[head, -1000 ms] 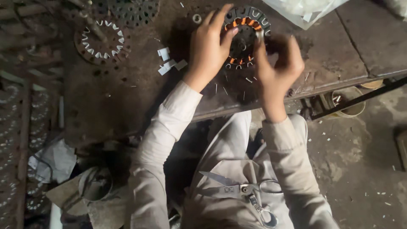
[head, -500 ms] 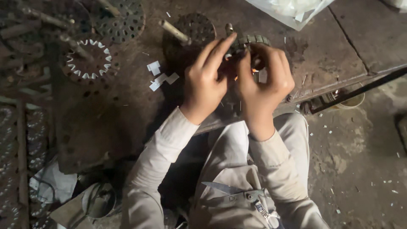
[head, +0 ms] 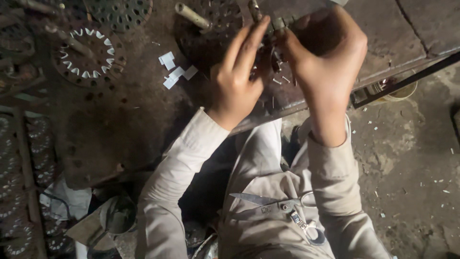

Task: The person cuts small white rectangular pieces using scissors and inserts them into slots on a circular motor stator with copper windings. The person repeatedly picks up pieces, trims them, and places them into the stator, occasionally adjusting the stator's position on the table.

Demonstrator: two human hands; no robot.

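Head view: both hands' grip point(head: 275, 36) pinches motor stator point(head: 268, 52) between fingertips.

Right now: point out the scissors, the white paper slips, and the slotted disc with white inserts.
scissors point(head: 268, 202), head view, on the blades.
white paper slips point(head: 173, 73), head view, middle of the pile.
slotted disc point(head: 88, 55), head view, centre of its face.

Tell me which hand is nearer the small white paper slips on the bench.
Left. The left hand sits just right of the white paper slips; the right hand is farther right, beyond the left.
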